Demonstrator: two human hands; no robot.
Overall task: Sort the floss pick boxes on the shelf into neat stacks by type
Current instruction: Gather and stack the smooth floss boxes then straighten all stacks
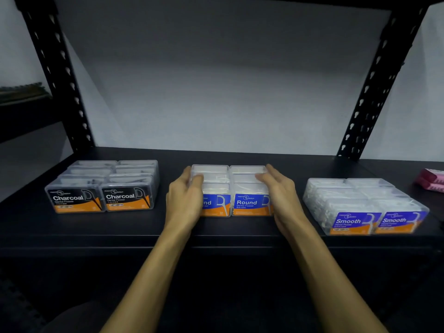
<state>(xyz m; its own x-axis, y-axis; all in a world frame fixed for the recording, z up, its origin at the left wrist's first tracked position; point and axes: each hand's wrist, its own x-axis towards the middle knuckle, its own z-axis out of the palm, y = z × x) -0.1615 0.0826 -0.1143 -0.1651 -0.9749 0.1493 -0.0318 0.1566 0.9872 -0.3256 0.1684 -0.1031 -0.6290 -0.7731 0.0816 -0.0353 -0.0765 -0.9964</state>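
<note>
On the dark shelf (240,227) sit three groups of clear plastic floss pick boxes. The Charcoal boxes (102,186) are on the left, the Round boxes (234,189) are in the middle, and the Smooth boxes (362,205) are on the right, all well apart from each other. Each group looks two boxes wide and a few boxes deep. The left hand (186,197) is against the left side of the Round boxes, with its thumb resting over the top edge. The right hand (280,193) lies flat against the right side, fingers straight and not curled around anything. Both hands seem to be squeezing the Round group together to make it tidy. These boxes look light, hard and smooth, so they will likely slide easily and could slip apart if pushed from one side only. Pressing on both flat sides at once, low down, should keep them lined up. The sorting looks almost done. A pink packet (431,180) lies at the far right edge of the shelf.
</note>
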